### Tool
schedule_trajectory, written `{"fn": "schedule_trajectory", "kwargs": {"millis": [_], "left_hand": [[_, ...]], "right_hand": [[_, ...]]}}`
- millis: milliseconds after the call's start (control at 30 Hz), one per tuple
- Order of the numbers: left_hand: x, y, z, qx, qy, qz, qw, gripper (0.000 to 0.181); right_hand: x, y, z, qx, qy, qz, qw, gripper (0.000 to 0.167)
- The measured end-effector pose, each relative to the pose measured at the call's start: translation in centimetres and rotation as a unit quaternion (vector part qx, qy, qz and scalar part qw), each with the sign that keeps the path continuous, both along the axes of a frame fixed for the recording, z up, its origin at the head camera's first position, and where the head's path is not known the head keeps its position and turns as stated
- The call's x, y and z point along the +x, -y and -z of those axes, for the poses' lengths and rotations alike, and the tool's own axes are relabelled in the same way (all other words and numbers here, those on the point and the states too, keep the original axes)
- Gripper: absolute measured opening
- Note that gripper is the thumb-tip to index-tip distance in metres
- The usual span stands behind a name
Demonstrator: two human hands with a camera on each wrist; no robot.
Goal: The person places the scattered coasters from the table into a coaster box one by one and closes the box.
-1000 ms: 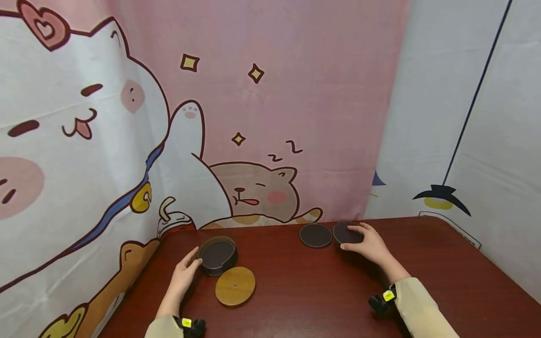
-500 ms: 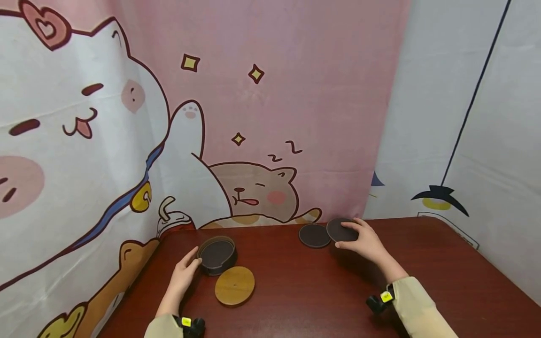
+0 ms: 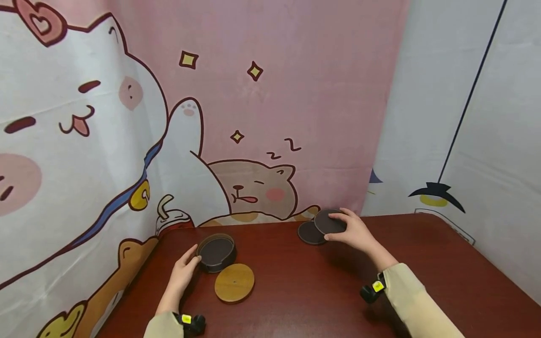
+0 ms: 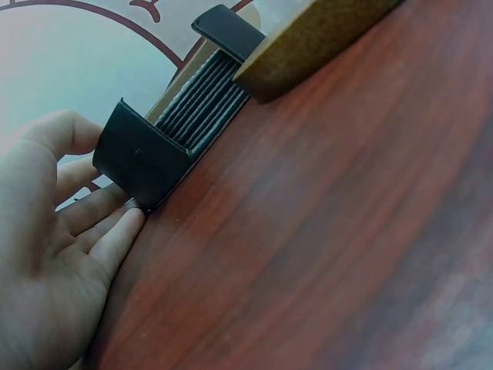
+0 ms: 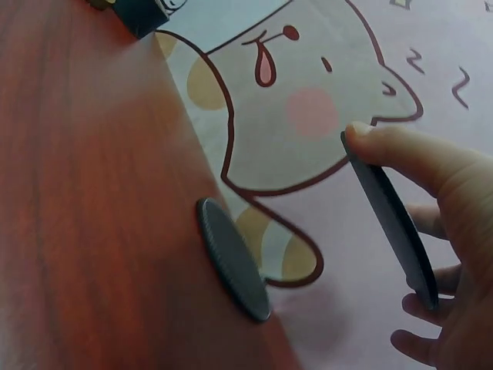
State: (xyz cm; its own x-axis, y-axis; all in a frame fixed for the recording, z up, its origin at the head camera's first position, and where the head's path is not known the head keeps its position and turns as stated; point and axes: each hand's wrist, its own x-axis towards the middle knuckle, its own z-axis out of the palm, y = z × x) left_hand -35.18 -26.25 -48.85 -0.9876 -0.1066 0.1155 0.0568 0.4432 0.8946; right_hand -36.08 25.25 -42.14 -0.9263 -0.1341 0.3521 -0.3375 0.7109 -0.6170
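In the head view, my right hand (image 3: 352, 231) pinches a dark round coaster (image 3: 328, 221) by its edge, raised above the table. A second dark coaster (image 3: 310, 233) lies flat below it, partly covered from the head camera. The right wrist view shows the held coaster (image 5: 389, 220) tilted and apart from the lying coaster (image 5: 233, 262). My left hand (image 3: 183, 272) holds the left side of a round dark coaster holder (image 3: 216, 253). Through the slot of the coaster holder (image 4: 142, 158), the left wrist view shows several stacked coasters (image 4: 199, 104).
A round wooden lid-like disc (image 3: 234, 283) lies just in front of the holder, close to it. The reddish-brown table (image 3: 291, 291) ends at the back against a printed cartoon curtain (image 3: 270, 108).
My right hand has lifted its coaster from the table and carried it left, over part of the lying coaster. My left hand stays at the holder.
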Motion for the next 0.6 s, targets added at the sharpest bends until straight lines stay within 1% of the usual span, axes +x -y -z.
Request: {"fn": "schedule_trajectory", "kwargs": {"millis": [167, 333, 467, 600], "left_hand": [[0.0, 0.2, 0.4, -0.003, -0.005, -0.003, 1.0000, 0.053], [0.0, 0.3, 0.7, 0.001, -0.010, 0.001, 0.9999, 0.053], [0.0, 0.2, 0.6, 0.004, -0.012, -0.001, 0.9999, 0.053], [0.0, 0.1, 0.3, 0.000, -0.010, -0.002, 1.0000, 0.053]], "right_hand": [[-1.0, 1.8, -1.8, -0.001, 0.003, -0.020, 0.9998, 0.074], [-2.1, 3.5, -3.5, 0.020, -0.010, -0.042, 0.9989, 0.078], [-2.9, 4.6, -4.5, 0.042, -0.025, -0.059, 0.9971, 0.080], [-3.5, 5.7, -4.9, 0.057, -0.032, -0.071, 0.9954, 0.081]]}}
